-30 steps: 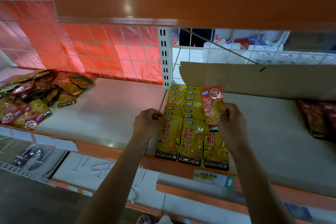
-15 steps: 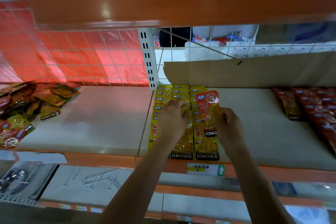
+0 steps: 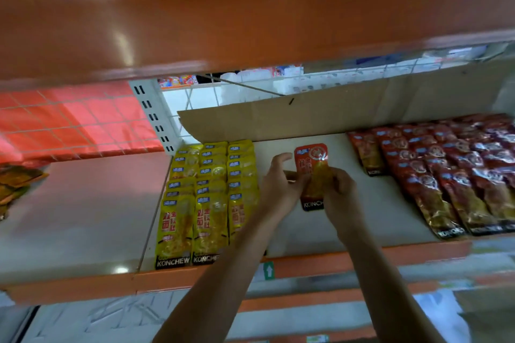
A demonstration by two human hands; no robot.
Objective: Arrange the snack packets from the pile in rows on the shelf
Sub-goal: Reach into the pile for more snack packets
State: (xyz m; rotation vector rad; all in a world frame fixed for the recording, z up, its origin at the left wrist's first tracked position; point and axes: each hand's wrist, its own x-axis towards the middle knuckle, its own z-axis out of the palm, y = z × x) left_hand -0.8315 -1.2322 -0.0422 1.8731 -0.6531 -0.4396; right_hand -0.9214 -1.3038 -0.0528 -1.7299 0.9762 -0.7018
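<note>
**A:** What have you got hold of?

**B:** One red packet point(image 3: 313, 164), upright with its label towards me, in the middle of the frame over the shelf point(image 3: 83, 217). My right hand point(image 3: 340, 195) is curled round its lower right side. The fingers wrap over the front and cover part of the black KONCHEW band at the bottom.

**A:** And the other hand?

**B:** My left hand point(image 3: 278, 186) pinches the packet's left edge, thumb against it. The forefinger is lifted and loosely bent above. The picture is blurred, so I cannot tell whether the packet's bottom edge touches the shelf.

**A:** Where is it among the rows?

**B:** Between them. Left of centre lie the yellow packets point(image 3: 206, 203), three columns overlapping like tiles. They run from the shelf's front lip back towards the cardboard sheet point(image 3: 320, 114). My left forearm crosses the front of the rightmost column. On the right of the frame the dark red packets point(image 3: 446, 172) lie in overlapping columns too, apart from my right hand, with bare shelf between us.

**A:** And the pile?

**B:** The pile point(image 3: 19, 181) is at the far left edge of the frame, on the left section of the shelf, and only a corner of it shows.

**A:** What is behind and above?

**B:** The cardboard sheet stands on edge along the back. The orange upper shelf point(image 3: 223, 14) fills the top of the frame.
</note>
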